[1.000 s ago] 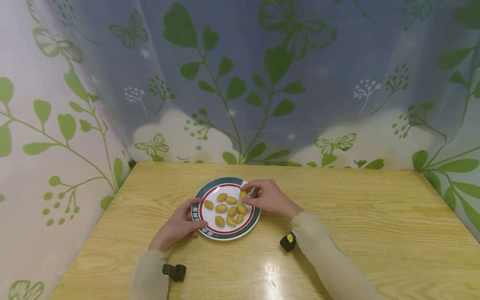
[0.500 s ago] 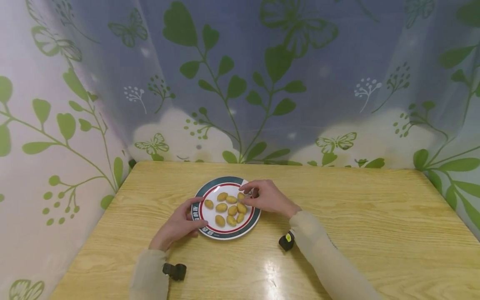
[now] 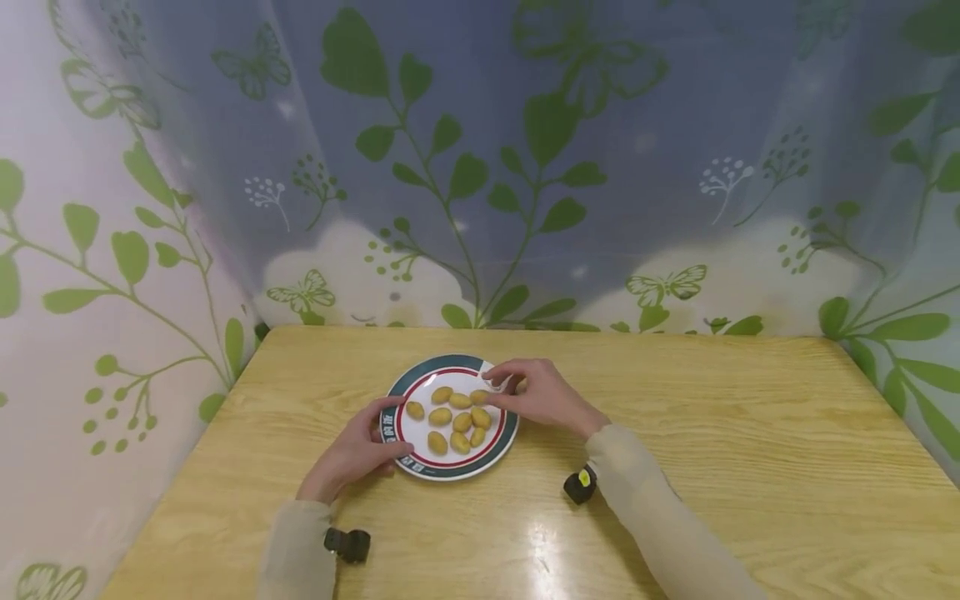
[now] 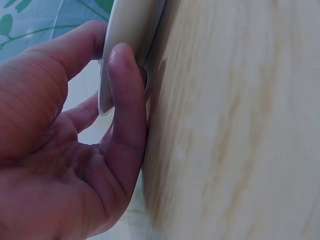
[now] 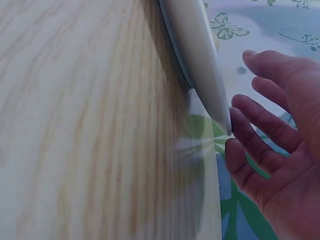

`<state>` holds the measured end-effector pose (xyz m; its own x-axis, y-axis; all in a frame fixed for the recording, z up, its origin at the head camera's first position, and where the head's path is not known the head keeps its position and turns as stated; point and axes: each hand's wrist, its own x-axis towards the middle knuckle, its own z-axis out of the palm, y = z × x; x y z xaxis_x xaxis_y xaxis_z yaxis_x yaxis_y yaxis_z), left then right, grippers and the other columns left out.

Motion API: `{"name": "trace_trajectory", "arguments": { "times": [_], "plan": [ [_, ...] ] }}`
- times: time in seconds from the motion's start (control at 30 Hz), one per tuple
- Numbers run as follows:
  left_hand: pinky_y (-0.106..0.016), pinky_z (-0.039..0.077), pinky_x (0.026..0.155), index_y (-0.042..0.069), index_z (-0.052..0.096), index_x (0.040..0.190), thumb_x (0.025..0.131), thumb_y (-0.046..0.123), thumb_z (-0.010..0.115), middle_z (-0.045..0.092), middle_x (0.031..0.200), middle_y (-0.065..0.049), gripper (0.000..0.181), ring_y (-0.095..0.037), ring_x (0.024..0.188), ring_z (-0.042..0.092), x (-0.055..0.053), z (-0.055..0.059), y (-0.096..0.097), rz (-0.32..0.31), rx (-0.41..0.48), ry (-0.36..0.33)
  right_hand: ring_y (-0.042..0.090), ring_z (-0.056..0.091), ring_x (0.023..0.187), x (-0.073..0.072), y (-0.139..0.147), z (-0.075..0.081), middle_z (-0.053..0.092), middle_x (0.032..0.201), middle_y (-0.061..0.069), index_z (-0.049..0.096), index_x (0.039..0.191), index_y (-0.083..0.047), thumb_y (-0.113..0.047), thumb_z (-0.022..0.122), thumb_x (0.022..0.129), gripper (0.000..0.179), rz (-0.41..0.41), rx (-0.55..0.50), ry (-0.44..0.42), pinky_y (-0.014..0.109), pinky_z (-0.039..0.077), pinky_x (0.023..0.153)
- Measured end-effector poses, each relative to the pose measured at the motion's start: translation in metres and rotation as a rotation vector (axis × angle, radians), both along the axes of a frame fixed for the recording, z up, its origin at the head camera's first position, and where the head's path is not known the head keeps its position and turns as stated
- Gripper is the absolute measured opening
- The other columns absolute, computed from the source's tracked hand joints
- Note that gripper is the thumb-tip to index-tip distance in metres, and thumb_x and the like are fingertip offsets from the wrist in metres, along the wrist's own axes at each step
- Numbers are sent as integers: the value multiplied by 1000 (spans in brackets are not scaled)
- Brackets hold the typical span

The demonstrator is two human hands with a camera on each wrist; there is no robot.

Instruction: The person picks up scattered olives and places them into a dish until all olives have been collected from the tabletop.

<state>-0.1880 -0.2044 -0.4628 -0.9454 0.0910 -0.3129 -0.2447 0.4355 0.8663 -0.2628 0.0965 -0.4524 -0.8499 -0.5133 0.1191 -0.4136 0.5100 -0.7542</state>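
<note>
A round white plate (image 3: 448,362) with a dark teal rim and red ring lies on the table, holding several small yellow oval fruits (image 3: 440,417). My left hand (image 3: 356,446) grips its left rim; in the left wrist view, thumb and fingers of that hand (image 4: 55,130) are on opposite sides of the edge. My right hand (image 3: 546,396) is over the right rim, thumb and forefinger apart. Under the thumb tip lies one fruit (image 3: 478,397), partly hidden. In the right wrist view the right hand's fingers (image 5: 265,120) are loosely spread beside the plate's edge.
The wooden table (image 3: 712,433) extends right and in front of the plate. Behind it and at the left hang curtains (image 3: 450,125) printed with leaves and butterflies. Black cameras (image 3: 580,485) sit at both wrists, below beige sleeves (image 3: 645,483).
A second ago my right thumb and forefinger pinched a fruit over the plate. It now lies among the others, and those fingers have parted. The left hand stays at the rim.
</note>
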Motion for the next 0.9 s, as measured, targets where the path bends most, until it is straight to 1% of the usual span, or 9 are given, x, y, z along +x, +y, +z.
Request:
{"name": "trace_trajectory", "arguments": {
  "times": [0.1,0.33,0.47,0.5,0.6,0.63,0.7,0.8,0.9],
  "plan": [
    [-29,55,60,16,40,154,90,12,79,61,121,-19,76,-17,59,59,1,1,-1,-4,-32,20,11,67,90,1,4,0,76,110,2,75,120,-14,-27,80,90,34,-9,-20,-2,24,54,73],
    [-28,52,60,14,43,152,90,16,79,66,108,-17,72,-19,59,63,4,0,-3,-8,-146,79,13,68,92,6,13,2,76,114,5,74,122,-11,-28,78,91,35,-22,-32,22,25,56,75],
    [-27,52,67,13,46,150,91,20,78,62,126,-19,68,-19,72,64,6,-1,-4,-4,-210,106,15,69,94,10,19,3,75,118,7,74,122,-9,-26,78,91,36,-36,-36,29,25,57,77],
    [-27,52,68,13,47,150,91,20,78,58,133,-18,68,-19,74,64,7,-1,-4,-1,-223,110,16,69,95,11,21,3,75,119,8,74,122,-10,-26,78,91,36,-41,-38,29,26,58,78],
    [-26,51,69,13,47,150,91,21,78,54,138,-19,67,-17,77,62,10,0,-6,6,-252,114,17,70,95,14,27,3,75,120,7,74,123,-11,-26,78,92,35,-54,-35,44,25,58,77],
    [-27,52,66,13,47,150,91,20,77,53,137,-20,67,-18,72,62,11,1,-6,8,-243,110,17,70,95,14,29,3,75,119,7,74,123,-11,-26,77,92,35,-58,-31,55,25,58,76],
    [-27,53,63,13,46,150,92,20,77,53,136,-22,66,-17,71,63,12,2,-7,11,-240,119,19,70,96,16,34,4,75,119,9,73,123,-11,-26,77,92,35,-60,-30,75,25,58,75],
    [-28,55,67,13,48,149,92,19,76,53,134,-22,64,-17,80,64,15,3,-8,13,-267,160,21,69,96,20,43,6,74,120,11,73,124,-10,-26,77,92,36,-61,-21,101,25,58,73],
    [-35,57,80,14,51,146,92,21,75,56,131,-19,60,-21,97,64,18,5,-8,19,-328,216,23,70,99,24,52,8,74,121,14,72,125,-10,-27,77,92,37,-72,-10,114,24,57,73]
  ]
}}
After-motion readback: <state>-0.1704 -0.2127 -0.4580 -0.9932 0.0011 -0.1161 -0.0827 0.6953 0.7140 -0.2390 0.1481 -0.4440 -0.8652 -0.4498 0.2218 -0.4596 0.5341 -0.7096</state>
